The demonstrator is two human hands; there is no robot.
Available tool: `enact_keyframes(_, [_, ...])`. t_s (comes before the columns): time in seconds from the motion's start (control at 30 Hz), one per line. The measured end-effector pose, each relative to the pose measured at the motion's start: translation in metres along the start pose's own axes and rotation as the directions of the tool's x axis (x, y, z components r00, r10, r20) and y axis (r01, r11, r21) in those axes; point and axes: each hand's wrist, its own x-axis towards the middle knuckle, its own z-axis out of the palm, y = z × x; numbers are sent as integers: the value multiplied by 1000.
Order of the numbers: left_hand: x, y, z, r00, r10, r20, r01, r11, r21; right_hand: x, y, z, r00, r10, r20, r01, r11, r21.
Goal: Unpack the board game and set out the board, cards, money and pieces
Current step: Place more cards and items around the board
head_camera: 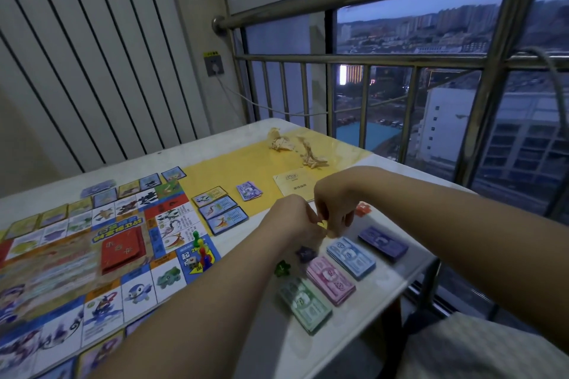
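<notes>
Forearms (191, 317) reached across the near table (397, 274) to the left hand (295, 218) and right hand (334, 209), fingertips curled together pinching a small yellow piece (321, 224) just over the money stacks (331, 283), right of the board (92, 255); a fumble might have bounced it off the right edge.

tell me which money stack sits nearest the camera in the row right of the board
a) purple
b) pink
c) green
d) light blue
c: the green stack lies at the near end of the row, with the pink stack, the light blue stack and the purple stack each farther back in turn.
</notes>
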Motion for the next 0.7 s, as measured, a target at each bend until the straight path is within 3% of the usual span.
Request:
enact_keyframes(0.33, [12,4,4,998,-21,63,17,998,62,-2,5,5,998,-11,-66,16,998,68])
enact_keyframes(0.53, [12,4,5,1000,20,10,-21,997,68,-3,7,6,999,-8,-41,12,996,86])
enact_keyframes(0.7, [8,1,8,999,47,-29,-47,999,-6,-8,8,7,995,-24,-101,31,997,67])
